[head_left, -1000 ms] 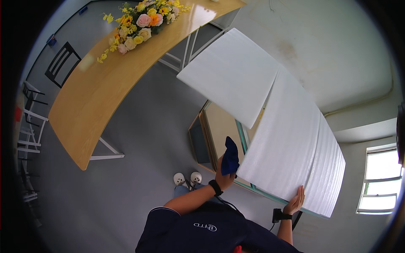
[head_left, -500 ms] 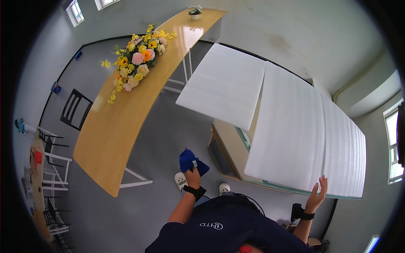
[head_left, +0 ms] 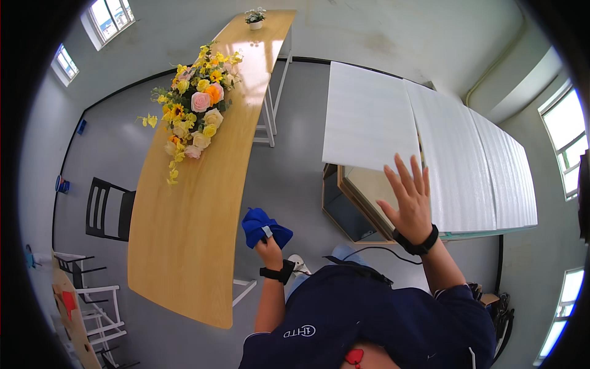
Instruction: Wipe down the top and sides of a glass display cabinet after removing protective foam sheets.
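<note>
My left hand (head_left: 268, 251) is closed round a bunched blue cloth (head_left: 263, 226) with a small pale tag. It holds the cloth over the floor, close to the near right edge of the long wooden table (head_left: 196, 246). Out in front on the right, my right hand (head_left: 408, 200) is raised with its fingers spread and nothing in it. Behind those fingers lie white foam sheets (head_left: 369, 117) covering a wood-edged cabinet (head_left: 362, 197). Whether the right hand touches a sheet I cannot tell.
A yellow and pink flower arrangement (head_left: 200, 111) and a small potted plant (head_left: 255, 18) stand on the table. A black chair (head_left: 107, 209) is at its left side. White-framed stools (head_left: 101, 307) stand at the lower left. A black cable (head_left: 393, 251) runs beside my waist.
My right hand has moved left and forward from the near edge of the sheets, its fingers now spread. The left hand still holds the cloth, now closer to the table. My view has turned.
</note>
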The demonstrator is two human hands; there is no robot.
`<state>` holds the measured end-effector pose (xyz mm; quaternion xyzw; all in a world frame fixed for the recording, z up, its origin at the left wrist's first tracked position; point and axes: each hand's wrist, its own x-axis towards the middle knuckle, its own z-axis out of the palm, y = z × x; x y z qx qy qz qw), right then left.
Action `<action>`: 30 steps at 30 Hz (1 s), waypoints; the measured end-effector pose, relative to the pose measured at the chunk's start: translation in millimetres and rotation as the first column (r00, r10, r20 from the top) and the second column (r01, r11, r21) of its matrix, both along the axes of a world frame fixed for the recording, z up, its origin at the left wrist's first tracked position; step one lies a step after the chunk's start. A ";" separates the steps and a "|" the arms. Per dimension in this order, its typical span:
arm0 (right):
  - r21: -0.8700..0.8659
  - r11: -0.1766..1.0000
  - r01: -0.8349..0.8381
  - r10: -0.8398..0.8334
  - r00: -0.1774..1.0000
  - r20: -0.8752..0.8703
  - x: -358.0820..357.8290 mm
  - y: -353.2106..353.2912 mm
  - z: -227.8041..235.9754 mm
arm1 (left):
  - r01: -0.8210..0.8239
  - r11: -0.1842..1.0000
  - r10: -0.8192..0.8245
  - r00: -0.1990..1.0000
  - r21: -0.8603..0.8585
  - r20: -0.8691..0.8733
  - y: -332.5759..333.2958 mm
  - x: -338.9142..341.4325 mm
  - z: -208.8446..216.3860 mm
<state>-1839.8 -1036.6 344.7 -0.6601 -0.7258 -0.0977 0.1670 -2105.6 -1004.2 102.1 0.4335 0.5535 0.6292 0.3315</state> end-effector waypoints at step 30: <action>0.205 0.799 0.565 -0.233 0.606 -0.760 55.7 93.4 -41.8 | 0.810 0.576 -0.816 0.578 0.110 0.018 162.9 209.4 34.1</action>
